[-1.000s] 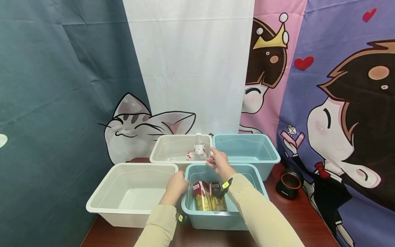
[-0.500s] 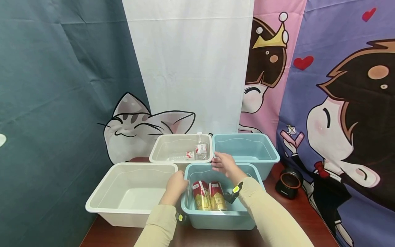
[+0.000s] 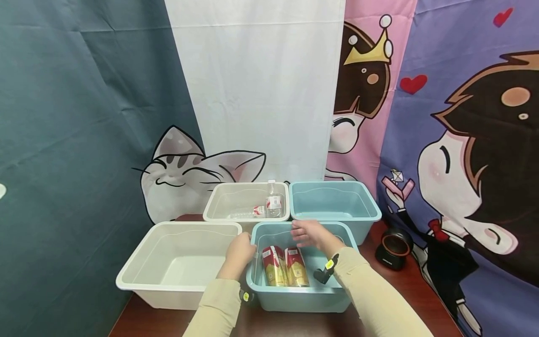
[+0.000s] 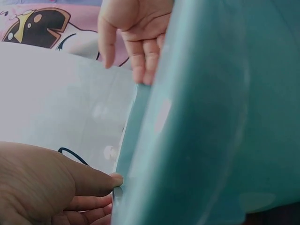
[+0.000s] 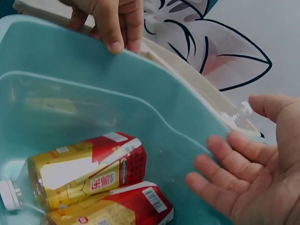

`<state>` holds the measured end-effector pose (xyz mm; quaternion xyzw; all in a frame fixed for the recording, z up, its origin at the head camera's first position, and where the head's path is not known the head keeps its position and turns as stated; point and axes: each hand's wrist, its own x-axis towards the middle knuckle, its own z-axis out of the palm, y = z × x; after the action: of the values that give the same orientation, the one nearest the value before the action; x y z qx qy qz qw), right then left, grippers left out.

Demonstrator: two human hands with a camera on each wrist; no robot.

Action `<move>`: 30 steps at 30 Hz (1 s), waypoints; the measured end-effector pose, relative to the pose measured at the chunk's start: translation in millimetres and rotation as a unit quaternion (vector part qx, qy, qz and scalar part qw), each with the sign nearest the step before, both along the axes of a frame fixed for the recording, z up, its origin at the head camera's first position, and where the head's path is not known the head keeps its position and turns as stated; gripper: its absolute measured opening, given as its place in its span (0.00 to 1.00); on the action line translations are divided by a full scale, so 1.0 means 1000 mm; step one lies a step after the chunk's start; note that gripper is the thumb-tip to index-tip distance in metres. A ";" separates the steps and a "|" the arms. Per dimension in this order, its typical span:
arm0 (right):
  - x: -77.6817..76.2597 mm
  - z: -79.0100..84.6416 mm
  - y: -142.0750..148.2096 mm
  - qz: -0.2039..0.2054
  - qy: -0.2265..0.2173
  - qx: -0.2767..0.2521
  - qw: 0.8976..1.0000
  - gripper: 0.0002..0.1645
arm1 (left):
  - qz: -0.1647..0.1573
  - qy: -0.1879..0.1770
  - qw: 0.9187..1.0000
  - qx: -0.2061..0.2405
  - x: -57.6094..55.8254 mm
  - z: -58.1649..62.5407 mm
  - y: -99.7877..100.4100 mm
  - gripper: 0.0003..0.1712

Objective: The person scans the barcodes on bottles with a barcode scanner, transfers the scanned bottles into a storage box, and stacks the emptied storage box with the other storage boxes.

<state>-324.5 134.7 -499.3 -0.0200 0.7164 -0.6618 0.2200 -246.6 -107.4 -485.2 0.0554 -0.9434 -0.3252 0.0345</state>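
Note:
My left hand (image 3: pixel 241 252) grips the left rim of the front blue bin (image 3: pixel 303 290). In the left wrist view its thumb lies against the rim edge. Two bottles with red-and-yellow labels, a left bottle (image 3: pixel 274 269) and a right bottle (image 3: pixel 296 269), lie side by side in that bin. A white cap (image 5: pixel 8 194) shows on one of them in the right wrist view. Over the bin's back part hovers my right hand (image 3: pixel 313 236), fingers extended and holding nothing. The right wrist view shows its palm (image 5: pixel 274 187) apart from the bottles.
Behind stands a white bin (image 3: pixel 214 206) with one clear bottle (image 3: pixel 273 202) upright and another bottle (image 3: pixel 248 213) lying down. A second blue bin (image 3: pixel 375 216) is at back right. The front white bin (image 3: pixel 147 286) is left; a black round device (image 3: pixel 395 249) sits right.
My right hand has moved away from the upright clear bottle in the back white bin and come down over the front blue bin. The left hand keeps its place at the rim.

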 end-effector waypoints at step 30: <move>0.013 -0.032 0.000 0.058 -0.072 0.256 0.962 0.48 | 0.002 -0.004 1.000 0.006 -0.004 -0.003 -0.001 0.13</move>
<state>-311.9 135.1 -531.5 0.0437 0.8419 -0.4419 0.3067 -250.9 -108.5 -487.9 0.0591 -0.9414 -0.3308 0.0308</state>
